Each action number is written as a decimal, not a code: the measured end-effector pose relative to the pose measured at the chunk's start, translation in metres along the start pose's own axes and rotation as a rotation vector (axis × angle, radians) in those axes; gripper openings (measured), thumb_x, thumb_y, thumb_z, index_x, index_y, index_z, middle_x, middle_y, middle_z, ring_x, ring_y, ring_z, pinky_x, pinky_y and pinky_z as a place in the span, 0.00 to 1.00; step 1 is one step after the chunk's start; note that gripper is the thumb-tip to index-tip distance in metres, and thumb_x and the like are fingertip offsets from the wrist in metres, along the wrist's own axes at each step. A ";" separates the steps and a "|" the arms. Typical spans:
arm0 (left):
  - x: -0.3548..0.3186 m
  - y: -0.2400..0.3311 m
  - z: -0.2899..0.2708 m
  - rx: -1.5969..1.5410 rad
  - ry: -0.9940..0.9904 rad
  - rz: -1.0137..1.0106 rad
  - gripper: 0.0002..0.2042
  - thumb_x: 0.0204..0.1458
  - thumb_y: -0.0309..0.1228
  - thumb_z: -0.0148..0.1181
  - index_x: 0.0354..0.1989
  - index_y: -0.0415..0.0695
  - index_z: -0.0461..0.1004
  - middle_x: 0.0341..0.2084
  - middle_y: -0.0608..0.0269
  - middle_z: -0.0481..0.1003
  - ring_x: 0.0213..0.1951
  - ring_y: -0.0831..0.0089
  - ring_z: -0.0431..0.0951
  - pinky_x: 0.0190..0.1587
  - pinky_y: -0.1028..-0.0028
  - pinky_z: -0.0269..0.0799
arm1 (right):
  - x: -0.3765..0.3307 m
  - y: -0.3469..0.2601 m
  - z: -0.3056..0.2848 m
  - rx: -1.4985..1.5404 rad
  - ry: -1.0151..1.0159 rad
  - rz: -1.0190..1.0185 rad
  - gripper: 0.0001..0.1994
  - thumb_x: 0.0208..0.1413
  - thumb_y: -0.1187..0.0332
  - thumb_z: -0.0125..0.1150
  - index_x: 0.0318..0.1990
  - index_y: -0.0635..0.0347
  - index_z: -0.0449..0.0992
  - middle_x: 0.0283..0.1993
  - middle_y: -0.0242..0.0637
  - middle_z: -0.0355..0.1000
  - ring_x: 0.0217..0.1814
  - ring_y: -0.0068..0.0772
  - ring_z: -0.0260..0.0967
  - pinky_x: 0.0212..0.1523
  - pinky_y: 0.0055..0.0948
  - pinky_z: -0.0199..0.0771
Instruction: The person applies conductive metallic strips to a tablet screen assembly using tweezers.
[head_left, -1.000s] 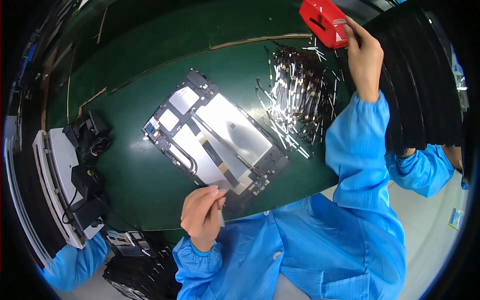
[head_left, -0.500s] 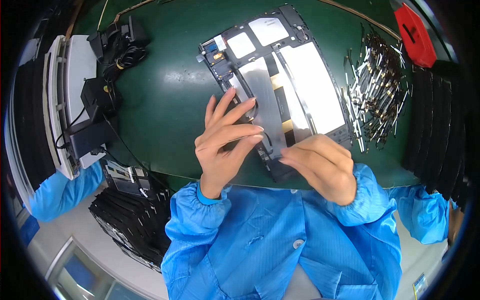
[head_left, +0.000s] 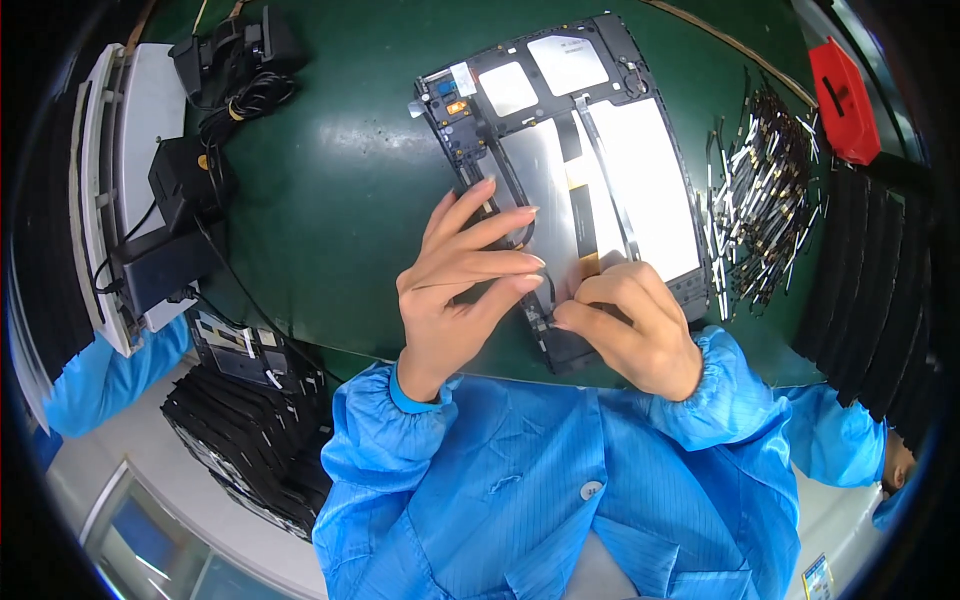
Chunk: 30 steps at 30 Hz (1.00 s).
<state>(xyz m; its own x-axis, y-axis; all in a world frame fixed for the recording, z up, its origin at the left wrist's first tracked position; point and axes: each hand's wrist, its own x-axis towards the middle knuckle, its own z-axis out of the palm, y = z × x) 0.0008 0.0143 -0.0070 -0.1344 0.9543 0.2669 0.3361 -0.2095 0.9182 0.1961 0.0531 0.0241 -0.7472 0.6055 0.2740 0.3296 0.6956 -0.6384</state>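
A tablet-like device with its inside exposed lies tilted on the green table, showing a silver battery plate, white panels and a small circuit board at its upper left. My left hand is over its left edge, thumb and index finger pinched on a thin black cable, the other fingers spread. At the cable's lower end, near the device's bottom edge, my right hand is closed, its thumb and fingertips pressed together there. The fingers partly cover that end.
A pile of thin flat cables lies right of the device, with a red plastic bin beyond. Black adapters with cords sit at the left. Stacked black device parts stand below the table edge at left. Other people's blue sleeves show at both sides.
My right fingertips have moved in against the cable's lower end. The left hand keeps its pinch. The whole view has shifted slightly, so the device appears further right.
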 end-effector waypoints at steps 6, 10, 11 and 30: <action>0.003 0.002 0.000 0.012 0.004 0.001 0.06 0.37 0.24 0.67 0.26 0.45 0.80 0.39 0.59 0.78 0.55 0.57 0.69 0.60 0.56 0.53 | 0.000 0.005 0.001 -0.026 0.002 -0.085 0.15 0.31 0.72 0.57 0.33 0.64 0.75 0.36 0.35 0.68 0.39 0.34 0.65 0.39 0.30 0.69; 0.015 0.013 -0.003 0.148 -0.060 0.038 0.04 0.39 0.27 0.66 0.26 0.47 0.81 0.39 0.61 0.78 0.54 0.61 0.70 0.61 0.60 0.50 | 0.000 0.004 0.000 0.016 -0.032 -0.081 0.15 0.32 0.72 0.57 0.33 0.64 0.76 0.37 0.34 0.68 0.38 0.34 0.65 0.39 0.30 0.68; 0.020 0.014 -0.002 0.209 -0.095 0.070 0.04 0.39 0.28 0.66 0.26 0.47 0.81 0.38 0.63 0.78 0.53 0.62 0.70 0.61 0.61 0.49 | -0.001 0.004 0.000 0.010 -0.038 -0.080 0.15 0.32 0.72 0.57 0.33 0.63 0.76 0.37 0.34 0.68 0.38 0.33 0.65 0.39 0.30 0.68; 0.039 -0.001 0.004 0.308 -0.140 0.106 0.04 0.38 0.28 0.68 0.25 0.52 0.81 0.36 0.72 0.78 0.50 0.71 0.71 0.60 0.64 0.49 | 0.002 0.003 -0.001 -0.019 -0.049 -0.059 0.15 0.32 0.72 0.58 0.33 0.63 0.76 0.37 0.32 0.69 0.38 0.30 0.65 0.36 0.27 0.68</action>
<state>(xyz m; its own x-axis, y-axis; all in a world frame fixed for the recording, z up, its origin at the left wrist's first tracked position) -0.0008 0.0526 0.0011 0.0382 0.9551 0.2939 0.6097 -0.2553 0.7504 0.1957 0.0566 0.0236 -0.7929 0.5436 0.2752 0.2946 0.7374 -0.6078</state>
